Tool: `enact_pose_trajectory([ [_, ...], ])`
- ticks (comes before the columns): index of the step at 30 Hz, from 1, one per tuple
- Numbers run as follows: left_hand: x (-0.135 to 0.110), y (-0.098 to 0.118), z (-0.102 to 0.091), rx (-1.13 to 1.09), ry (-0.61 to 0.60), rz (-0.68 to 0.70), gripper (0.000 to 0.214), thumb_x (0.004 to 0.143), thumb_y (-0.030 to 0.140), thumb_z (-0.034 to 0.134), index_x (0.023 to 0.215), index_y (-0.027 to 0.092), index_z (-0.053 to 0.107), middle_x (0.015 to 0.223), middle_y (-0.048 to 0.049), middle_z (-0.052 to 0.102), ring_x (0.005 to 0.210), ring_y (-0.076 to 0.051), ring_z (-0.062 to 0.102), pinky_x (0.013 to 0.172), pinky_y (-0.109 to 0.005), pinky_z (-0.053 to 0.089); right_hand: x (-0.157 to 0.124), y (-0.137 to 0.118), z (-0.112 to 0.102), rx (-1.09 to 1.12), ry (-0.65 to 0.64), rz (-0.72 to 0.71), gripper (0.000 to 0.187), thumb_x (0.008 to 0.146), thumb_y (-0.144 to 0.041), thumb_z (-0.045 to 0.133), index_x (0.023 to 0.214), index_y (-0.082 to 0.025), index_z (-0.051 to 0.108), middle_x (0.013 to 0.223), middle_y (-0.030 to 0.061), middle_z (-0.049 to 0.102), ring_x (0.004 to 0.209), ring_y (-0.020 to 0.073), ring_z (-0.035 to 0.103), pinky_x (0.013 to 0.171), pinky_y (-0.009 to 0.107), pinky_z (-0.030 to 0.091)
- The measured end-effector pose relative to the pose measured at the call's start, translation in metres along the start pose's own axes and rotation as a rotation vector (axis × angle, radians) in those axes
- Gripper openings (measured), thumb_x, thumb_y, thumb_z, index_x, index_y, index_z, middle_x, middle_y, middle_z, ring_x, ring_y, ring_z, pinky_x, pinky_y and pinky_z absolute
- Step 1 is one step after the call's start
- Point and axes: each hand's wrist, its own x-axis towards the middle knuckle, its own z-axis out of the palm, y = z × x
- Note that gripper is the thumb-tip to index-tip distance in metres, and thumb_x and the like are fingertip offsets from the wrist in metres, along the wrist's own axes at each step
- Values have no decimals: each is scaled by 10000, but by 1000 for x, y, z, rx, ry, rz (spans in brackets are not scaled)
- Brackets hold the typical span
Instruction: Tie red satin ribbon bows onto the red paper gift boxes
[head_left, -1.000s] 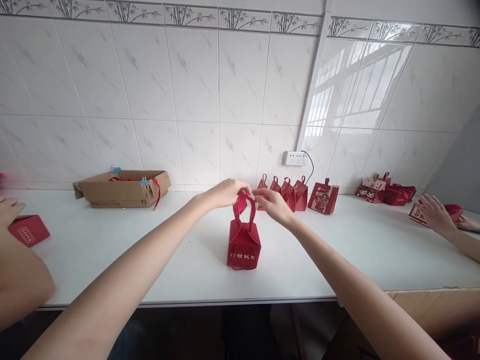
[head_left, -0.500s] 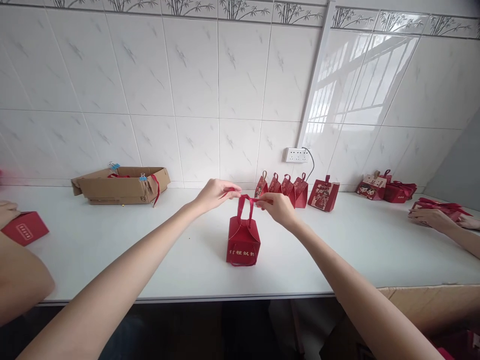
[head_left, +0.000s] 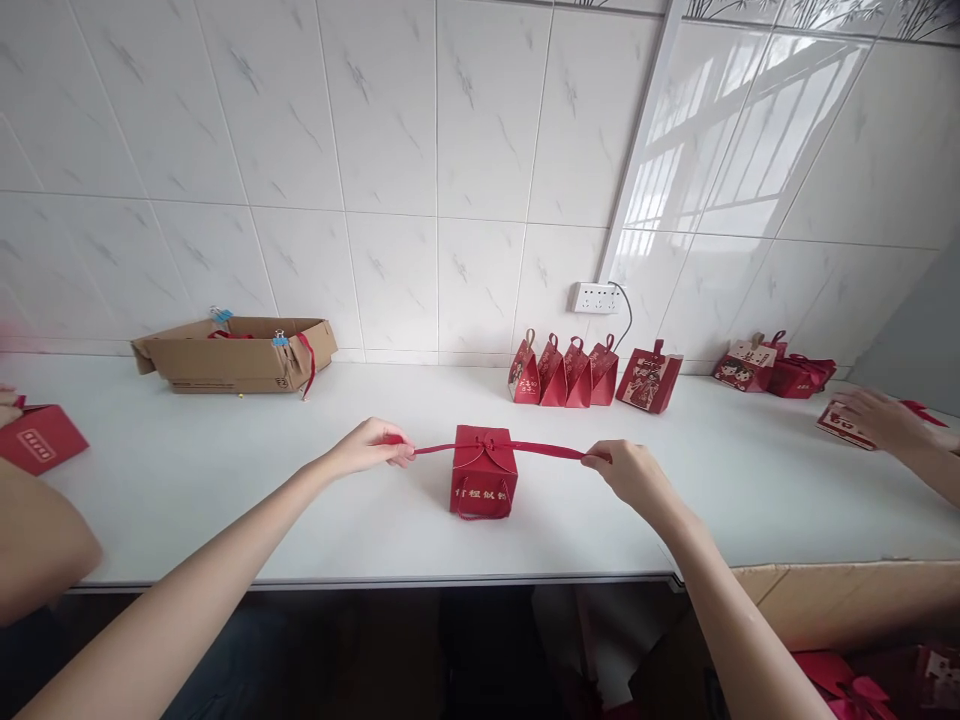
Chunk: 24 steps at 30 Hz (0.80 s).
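Cinching knot, seemingly: thin red ribbon (head_left: 540, 449) pinched taut between closed fingertips of left hand (head_left: 367, 455) and right hand (head_left: 634, 472), across small red paper gift box (head_left: 484, 482). Next: needs even pull.

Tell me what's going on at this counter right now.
A person is working on a small red gift box that stands on the white counter. The left hand and the right hand each pinch one end of a red ribbon, which is stretched taut and level across the box's closed top. A row of similar red boxes stands by the wall, with a cardboard carton to the left. A co-worker's hand is at the far right.
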Motion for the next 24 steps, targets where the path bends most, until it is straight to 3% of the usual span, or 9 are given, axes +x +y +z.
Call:
enact_pose_trajectory([
  [10,-5,-25,6,-98,-6,-14,263,687,423,652,650,163,628,665,-38,662,658,-181,643,709,-329,520,5,13,21,40,-102,101,251,834,-266,438,802,-186,674,584,51,630,493,174,561,536,277,384],
  [13,-7,-31,6,-72,-109,-114,248,656,405,664,698,163,630,701,-52,683,727,-202,653,745,-327,509,8,15,26,63,-158,86,193,789,-231,511,749,-180,692,667,66,673,605,196,623,571,274,420],
  [15,-7,-29,2,-30,-184,-148,283,632,334,670,863,175,637,899,-79,701,914,-234,640,793,-317,495,9,14,24,81,-183,68,147,733,-205,588,813,-168,705,842,95,701,771,227,649,617,274,450],
  [17,-6,-19,-3,48,-141,-130,426,621,247,633,1044,208,593,1163,-90,620,1123,-251,546,856,-314,469,9,8,20,105,-184,43,286,734,-211,603,1009,-169,672,1055,112,665,936,236,628,684,276,476],
  [19,-3,-1,-3,163,-12,-77,471,642,215,560,1113,231,560,1304,-85,515,1246,-257,432,926,-334,426,9,-6,16,204,-160,-26,356,793,-239,551,1143,-191,600,1177,104,608,1049,216,585,788,284,479],
  [21,3,21,8,256,66,-16,428,695,250,500,1120,232,556,1327,-93,485,1287,-267,375,982,-372,376,10,-24,17,359,-151,-134,329,831,-277,518,1146,-203,581,1197,97,590,1090,203,565,871,305,462],
  [24,15,48,39,272,26,104,541,731,394,541,1249,262,456,1408,-77,392,1280,-275,379,1019,-386,333,15,-49,28,477,-159,-236,269,802,-306,576,1043,-189,599,1155,110,585,1078,221,569,870,338,471],
])
